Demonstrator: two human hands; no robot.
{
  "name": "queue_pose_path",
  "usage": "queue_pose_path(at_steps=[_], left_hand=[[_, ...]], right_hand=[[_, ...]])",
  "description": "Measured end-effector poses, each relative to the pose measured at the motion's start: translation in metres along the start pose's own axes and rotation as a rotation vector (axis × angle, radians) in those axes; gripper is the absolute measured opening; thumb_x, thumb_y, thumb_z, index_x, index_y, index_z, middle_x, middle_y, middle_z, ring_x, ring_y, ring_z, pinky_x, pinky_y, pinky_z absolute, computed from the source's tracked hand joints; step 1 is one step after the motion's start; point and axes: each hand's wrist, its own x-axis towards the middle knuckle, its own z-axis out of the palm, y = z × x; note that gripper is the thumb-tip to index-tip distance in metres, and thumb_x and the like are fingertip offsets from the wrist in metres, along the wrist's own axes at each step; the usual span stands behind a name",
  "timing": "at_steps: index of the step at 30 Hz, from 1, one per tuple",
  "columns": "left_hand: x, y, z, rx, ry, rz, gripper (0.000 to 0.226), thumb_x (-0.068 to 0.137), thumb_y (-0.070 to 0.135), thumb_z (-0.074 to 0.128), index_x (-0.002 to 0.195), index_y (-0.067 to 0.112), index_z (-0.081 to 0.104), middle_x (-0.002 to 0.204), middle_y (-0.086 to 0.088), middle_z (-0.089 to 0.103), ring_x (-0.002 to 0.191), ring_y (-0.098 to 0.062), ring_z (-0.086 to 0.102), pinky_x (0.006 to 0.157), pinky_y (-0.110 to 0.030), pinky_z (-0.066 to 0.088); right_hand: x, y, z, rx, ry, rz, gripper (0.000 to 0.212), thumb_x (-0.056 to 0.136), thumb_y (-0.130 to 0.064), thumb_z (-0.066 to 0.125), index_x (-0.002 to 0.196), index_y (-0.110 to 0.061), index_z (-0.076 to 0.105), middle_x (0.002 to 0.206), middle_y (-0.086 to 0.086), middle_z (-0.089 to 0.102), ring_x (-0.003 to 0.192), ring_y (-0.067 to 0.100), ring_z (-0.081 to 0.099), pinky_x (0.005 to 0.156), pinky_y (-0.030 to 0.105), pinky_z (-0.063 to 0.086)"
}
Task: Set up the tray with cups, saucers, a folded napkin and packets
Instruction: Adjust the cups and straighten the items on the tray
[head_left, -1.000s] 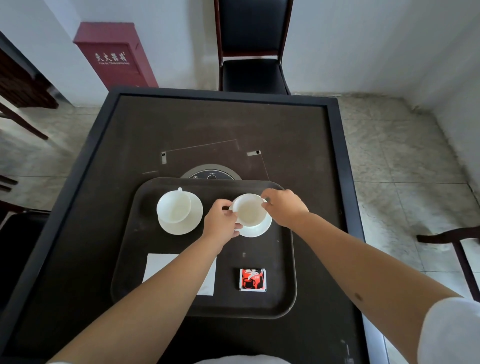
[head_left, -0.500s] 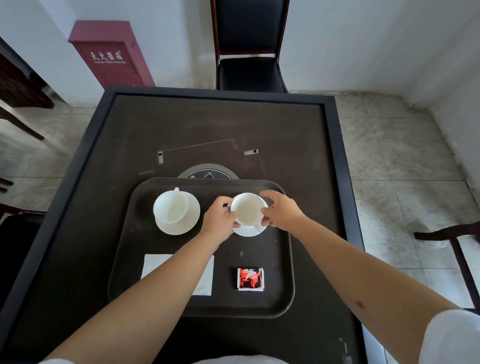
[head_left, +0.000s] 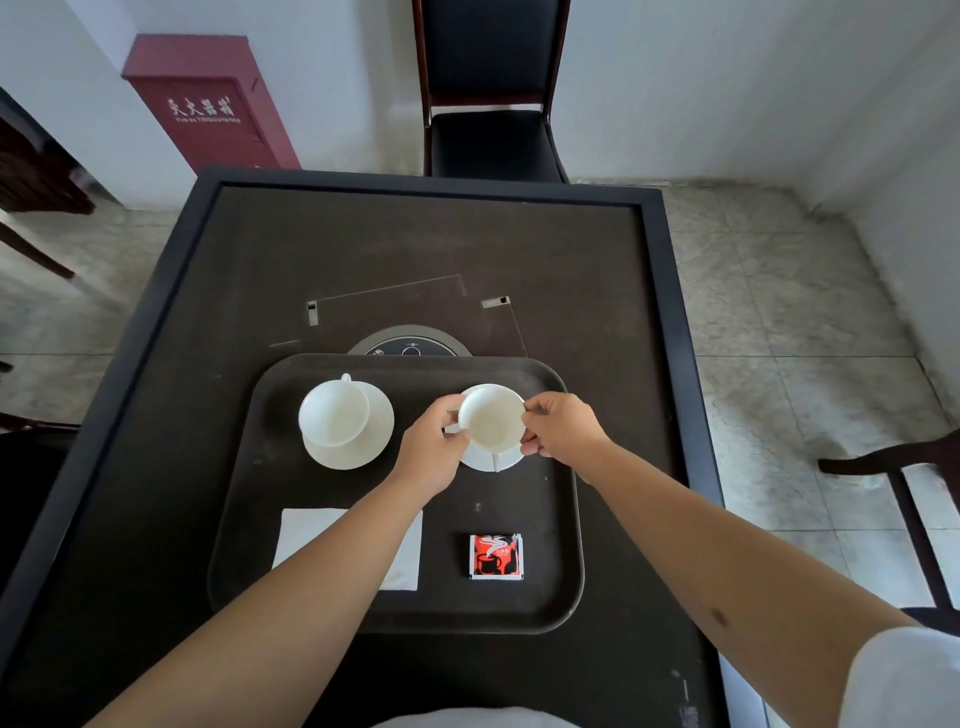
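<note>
Hands, left (head_left: 434, 447) and right (head_left: 563, 428), pinch right cup (head_left: 491, 418) rim.

A single head-worn view looks steeply down and forward, close above the dark rounded plastic tray (head_left: 563, 519), black-cushioned chair (head_left: 493, 140) far.
</note>
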Motion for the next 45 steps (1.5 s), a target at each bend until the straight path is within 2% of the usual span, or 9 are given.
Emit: queue_pose_path(at_steps=[6,10,20,25,28,33,37,40,45], left_hand=[[-0.002,0.002,0.003,0.012,-0.006,0.026,0.049,0.099,0.011,0.051,0.144,0.03,0.046,0.14,0.004,0.054,0.123,-0.019,0.053,0.1,-0.044,0.05],[0.001,0.0,0.003,0.012,-0.002,0.008,0.049,0.101,0.012,0.049,0.145,0.03,0.043,0.143,0.004,0.051,0.111,-0.008,0.052,0.102,-0.043,0.048],[-0.004,0.001,0.004,-0.008,-0.032,-0.03,0.051,0.102,0.015,0.047,0.149,0.032,0.036,0.15,0.002,0.044,0.115,-0.012,0.054,0.105,-0.044,0.045],[-0.005,0.004,0.002,0.01,-0.036,-0.034,0.051,0.103,0.016,0.045,0.15,0.03,0.034,0.152,0.001,0.042,0.136,-0.021,0.042,0.111,-0.044,0.038],[-0.008,0.003,0.002,0.088,-0.018,-0.066,0.056,0.103,0.028,0.045,0.153,0.032,0.023,0.156,0.002,0.035,0.142,-0.023,0.034,0.113,-0.041,0.03],[-0.036,-0.009,-0.002,0.65,0.016,0.157,0.07,0.095,0.055,0.045,0.152,0.036,0.009,0.16,-0.001,0.023,0.146,-0.025,0.024,0.107,-0.041,0.037],[-0.061,-0.021,-0.006,0.948,-0.019,0.196,0.078,0.086,0.075,0.023,0.151,0.039,-0.002,0.165,-0.006,0.002,0.15,-0.03,0.002,0.117,-0.049,0.017],[-0.081,-0.025,-0.01,1.045,-0.017,0.201,0.084,0.081,0.081,0.014,0.151,0.04,-0.006,0.165,-0.006,-0.005,0.15,-0.03,-0.005,0.117,-0.051,0.009],[-0.117,-0.027,-0.016,1.103,-0.021,0.186,0.087,0.079,0.082,0.017,0.153,0.039,0.0,0.165,-0.006,-0.007,0.15,-0.03,-0.007,0.117,-0.052,0.009]], right_hand=[[-0.003,0.006,0.005,-0.019,0.045,-0.027,0.02,0.094,-0.017,0.05,0.107,-0.021,0.065,0.07,-0.004,0.073,0.061,0.008,0.069,0.059,0.025,0.055],[-0.003,0.006,0.007,-0.011,0.08,-0.03,0.021,0.095,-0.019,0.052,0.111,-0.021,0.065,0.074,-0.004,0.073,0.063,0.006,0.07,0.073,0.034,0.06],[-0.008,0.005,0.01,0.091,0.081,0.028,0.021,0.097,-0.019,0.055,0.116,-0.021,0.064,0.072,-0.003,0.073,0.063,0.009,0.07,0.061,0.023,0.056],[-0.013,0.004,0.013,0.155,0.076,0.048,0.025,0.098,-0.02,0.055,0.122,-0.021,0.06,0.077,0.0,0.073,0.066,0.011,0.071,0.064,0.024,0.059],[-0.019,0.007,0.013,0.136,0.09,0.031,0.035,0.097,-0.034,0.053,0.131,-0.024,0.052,0.088,-0.002,0.07,0.069,0.012,0.07,0.065,0.025,0.058],[-0.044,0.025,0.016,-0.184,0.107,-0.058,0.06,0.09,-0.054,0.054,0.142,-0.029,0.035,0.122,-0.004,0.061,0.103,0.016,0.06,0.087,0.035,0.052],[-0.072,0.043,0.019,-0.801,0.129,-0.266,0.089,0.081,-0.072,0.049,0.149,-0.036,0.006,0.162,-0.002,0.015,0.146,0.029,0.018,0.111,0.054,0.028],[-0.092,0.05,0.022,-0.972,0.1,-0.277,0.099,0.075,-0.086,0.036,0.149,-0.039,-0.011,0.163,-0.002,-0.01,0.149,0.03,-0.006,0.115,0.057,0.009],[-0.131,0.054,0.025,-0.977,0.134,-0.274,0.1,0.068,-0.094,0.014,0.149,-0.04,-0.01,0.162,-0.002,-0.015,0.148,0.03,-0.011,0.115,0.057,0.005]])
